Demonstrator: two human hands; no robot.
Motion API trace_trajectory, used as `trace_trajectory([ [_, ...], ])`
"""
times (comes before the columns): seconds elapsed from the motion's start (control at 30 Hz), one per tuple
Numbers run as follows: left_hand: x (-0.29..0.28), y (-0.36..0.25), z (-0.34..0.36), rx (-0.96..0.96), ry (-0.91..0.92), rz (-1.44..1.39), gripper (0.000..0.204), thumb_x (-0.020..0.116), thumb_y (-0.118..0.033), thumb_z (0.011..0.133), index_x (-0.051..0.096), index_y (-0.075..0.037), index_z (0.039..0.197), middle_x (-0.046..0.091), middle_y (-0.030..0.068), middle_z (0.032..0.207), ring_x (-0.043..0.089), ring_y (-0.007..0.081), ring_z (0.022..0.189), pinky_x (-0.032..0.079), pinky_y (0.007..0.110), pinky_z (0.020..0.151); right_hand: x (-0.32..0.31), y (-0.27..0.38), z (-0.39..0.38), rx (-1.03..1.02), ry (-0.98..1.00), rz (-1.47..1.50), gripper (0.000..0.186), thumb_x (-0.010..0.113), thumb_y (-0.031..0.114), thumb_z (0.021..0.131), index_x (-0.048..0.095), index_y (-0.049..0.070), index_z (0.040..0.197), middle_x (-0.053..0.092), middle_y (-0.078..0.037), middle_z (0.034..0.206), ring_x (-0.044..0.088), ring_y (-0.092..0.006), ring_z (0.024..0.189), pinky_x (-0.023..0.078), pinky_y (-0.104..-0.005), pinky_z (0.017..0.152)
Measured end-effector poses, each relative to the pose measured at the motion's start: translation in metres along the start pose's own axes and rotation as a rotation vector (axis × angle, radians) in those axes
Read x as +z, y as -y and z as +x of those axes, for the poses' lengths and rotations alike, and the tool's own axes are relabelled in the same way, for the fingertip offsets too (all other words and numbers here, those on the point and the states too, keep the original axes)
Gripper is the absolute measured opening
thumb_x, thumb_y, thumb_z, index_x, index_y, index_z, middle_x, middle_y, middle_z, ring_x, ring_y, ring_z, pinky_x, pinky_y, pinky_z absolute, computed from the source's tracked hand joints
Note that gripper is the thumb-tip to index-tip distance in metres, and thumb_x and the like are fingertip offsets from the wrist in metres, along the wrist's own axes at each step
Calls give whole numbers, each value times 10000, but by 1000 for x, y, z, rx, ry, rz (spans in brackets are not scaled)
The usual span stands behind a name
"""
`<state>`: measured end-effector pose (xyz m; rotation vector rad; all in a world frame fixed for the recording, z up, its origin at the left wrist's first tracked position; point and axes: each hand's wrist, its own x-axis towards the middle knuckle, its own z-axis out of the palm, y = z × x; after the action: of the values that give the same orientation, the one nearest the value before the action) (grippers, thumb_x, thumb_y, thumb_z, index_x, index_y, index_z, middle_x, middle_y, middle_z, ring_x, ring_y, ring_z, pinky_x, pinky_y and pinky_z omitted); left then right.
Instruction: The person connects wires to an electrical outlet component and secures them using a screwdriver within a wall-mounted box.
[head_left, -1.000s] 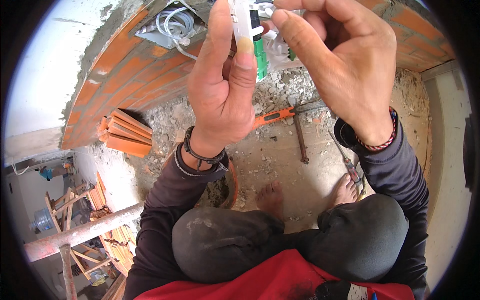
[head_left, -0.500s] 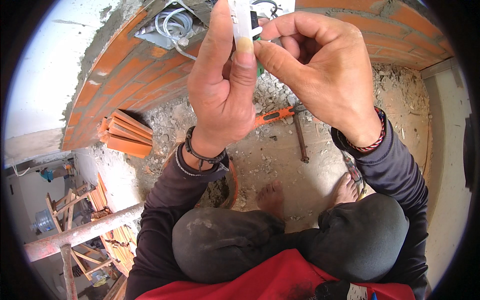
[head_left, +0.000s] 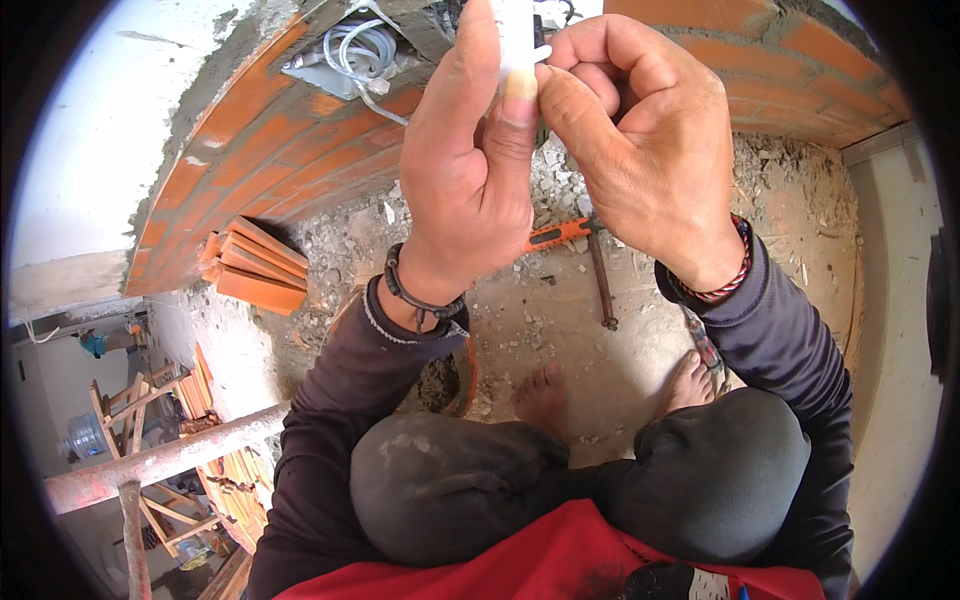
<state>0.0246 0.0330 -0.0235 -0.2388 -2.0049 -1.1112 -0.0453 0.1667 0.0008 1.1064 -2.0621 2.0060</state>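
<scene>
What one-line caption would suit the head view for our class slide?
Left grip on a white piece, right grip at its edge, near an orange brick wall and coiled cable.

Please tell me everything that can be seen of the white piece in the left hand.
The white piece looks like smooth plastic: narrow, running up the picture, its top cut off by the frame. A dark part and a small white tab show at its right. The left hand grips it, the thumb over its lower end, which is hidden. The right hand is close to the tab; whether it touches, I cannot tell.
</scene>
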Motion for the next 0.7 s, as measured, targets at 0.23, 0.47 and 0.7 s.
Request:
trace_trajectory([
  [0.23,1,3,3,39,23,-22,515,490,-91,1091,333,130,1530,594,214,1371,616,228,1195,506,335,994,2,-10,0,105,18,245,73,666,48,970,661,-22,992,588,54,802,504,-26,719,435,-193,647],
  [0.47,-1,8,2,122,28,80,545,527,-106,1077,336,139,1525,578,252,1395,610,255,1230,497,338,1005,-4,-2,5,126,-9,302,95,665,74,990,680,-16,959,613,47,765,518,-19,679,419,-193,592],
  [0.7,-7,-8,5,-236,16,-405,584,450,-160,1107,222,88,1584,579,183,1390,599,242,1250,478,373,1070,-12,9,23,2,-150,145,176,662,88,987,673,-18,847,634,24,706,517,-26,612,408,-195,534],
])
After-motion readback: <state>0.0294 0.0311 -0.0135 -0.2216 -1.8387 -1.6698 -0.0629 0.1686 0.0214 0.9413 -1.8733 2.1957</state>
